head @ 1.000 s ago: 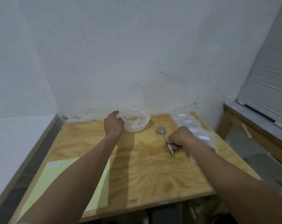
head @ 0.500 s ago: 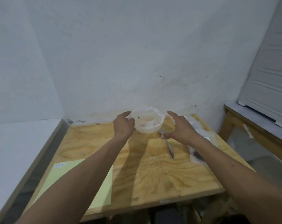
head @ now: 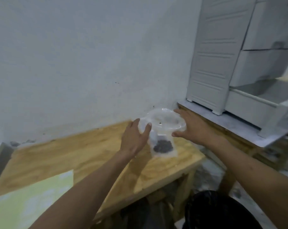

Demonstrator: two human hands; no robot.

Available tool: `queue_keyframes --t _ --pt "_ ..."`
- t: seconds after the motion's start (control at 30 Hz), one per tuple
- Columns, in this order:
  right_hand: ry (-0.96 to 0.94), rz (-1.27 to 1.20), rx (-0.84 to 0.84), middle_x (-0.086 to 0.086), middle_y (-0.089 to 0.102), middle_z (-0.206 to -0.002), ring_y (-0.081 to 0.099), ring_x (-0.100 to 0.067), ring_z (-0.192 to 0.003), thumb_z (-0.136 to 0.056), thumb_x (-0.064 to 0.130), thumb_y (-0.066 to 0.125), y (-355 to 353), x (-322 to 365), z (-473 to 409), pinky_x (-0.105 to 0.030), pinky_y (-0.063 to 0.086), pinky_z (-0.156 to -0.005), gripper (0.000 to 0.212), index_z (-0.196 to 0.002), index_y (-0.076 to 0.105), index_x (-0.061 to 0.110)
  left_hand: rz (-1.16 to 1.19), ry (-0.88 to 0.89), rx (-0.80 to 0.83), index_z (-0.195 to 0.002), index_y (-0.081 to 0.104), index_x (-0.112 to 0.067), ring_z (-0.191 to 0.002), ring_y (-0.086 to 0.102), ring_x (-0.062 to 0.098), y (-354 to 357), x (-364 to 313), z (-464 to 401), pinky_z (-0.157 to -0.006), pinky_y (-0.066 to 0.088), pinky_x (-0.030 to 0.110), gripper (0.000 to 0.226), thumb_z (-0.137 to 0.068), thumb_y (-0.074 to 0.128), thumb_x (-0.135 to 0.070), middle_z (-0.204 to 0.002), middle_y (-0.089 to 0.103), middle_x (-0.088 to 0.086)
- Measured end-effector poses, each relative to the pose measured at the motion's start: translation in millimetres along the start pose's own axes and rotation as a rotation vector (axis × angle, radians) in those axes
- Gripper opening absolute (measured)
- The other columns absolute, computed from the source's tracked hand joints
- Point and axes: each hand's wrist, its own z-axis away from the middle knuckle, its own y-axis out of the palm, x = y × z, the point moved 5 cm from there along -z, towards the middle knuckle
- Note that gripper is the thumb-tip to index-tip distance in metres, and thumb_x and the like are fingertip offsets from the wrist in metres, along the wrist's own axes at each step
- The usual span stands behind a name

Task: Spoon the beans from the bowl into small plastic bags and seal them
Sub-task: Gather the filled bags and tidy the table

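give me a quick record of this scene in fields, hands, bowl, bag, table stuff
left hand: grips the bowl's left rim, thumb over the edge
right hand: fingers straight, pressed against the bowl's right side
bowl: clear plastic, lifted off the table, nearly empty
small bag: clear, hangs below the bowl, dark beans at its bottom; who holds it cannot be told
table: bare plywood
yellow sheet: lies on the table's near left corner
cabinet: white, at right

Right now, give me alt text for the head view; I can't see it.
Both hands hold a clear plastic bowl above the wooden table's far right corner, the left hand also gripping a small plastic bag of dark beans. A yellow-green sheet lies near left.
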Motion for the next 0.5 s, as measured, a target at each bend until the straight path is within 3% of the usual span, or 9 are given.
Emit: queue_keyframes --t 0.1,0.17,0.27,0.4,0.5 --pt "0.045 -0.027 -0.081 0.020 0.050 -0.129 0.051 -0.005 -0.116 -0.067 0.050 0.086 -28 -31 36 -0.026 0.045 -0.086 0.084 -0.140 0.046 0.036 -0.196 0.369 0.181 -0.153 0.038 -0.012 -0.144 0.035 0.022 55 -36 33 -0.117 0.028 0.035 0.069 -0.099 0.050 -0.054 -0.158 0.039 0.006" --pt "0.110 -0.018 -0.122 0.015 0.053 -0.117 0.051 -0.009 -0.109 -0.069 0.037 0.088 -42 -50 64 -0.029 0.042 -0.083 0.071 -0.130 0.053 0.031 -0.302 0.481 0.325 -0.156 0.032 -0.012 -0.150 0.025 0.022 92 -48 50 -0.122 0.017 0.035 0.073 -0.101 0.042 -0.058 -0.164 0.029 0.006" --pt "0.281 0.021 -0.133 0.003 0.054 -0.132 0.050 -0.021 -0.120 -0.068 0.042 0.086 -47 -86 109 -0.035 0.045 -0.090 0.082 -0.139 0.046 0.028 -0.496 0.624 0.492 -0.160 0.023 -0.008 -0.156 0.010 0.023 138 -48 66 -0.125 0.001 0.036 0.071 -0.104 0.024 -0.053 -0.169 0.015 0.009" --pt "0.468 0.038 -0.039 -0.003 0.043 -0.150 0.044 -0.025 -0.134 -0.074 0.047 0.084 -20 -124 166 -0.043 0.045 -0.102 0.093 -0.150 0.034 0.027 -0.612 0.694 0.628 -0.162 0.007 -0.010 -0.157 0.001 0.021 163 -34 70 -0.123 -0.003 0.032 0.058 -0.111 0.019 -0.035 -0.170 0.001 0.009" --pt "0.596 0.028 0.039 -0.006 0.044 -0.148 0.049 -0.030 -0.131 -0.075 0.047 0.084 12 -137 196 -0.043 0.047 -0.099 0.094 -0.150 0.033 0.026 -0.599 0.684 0.642 -0.162 0.005 -0.009 -0.157 0.002 0.021 163 -34 67 -0.123 -0.002 0.030 0.057 -0.111 0.019 -0.032 -0.170 0.000 0.008"
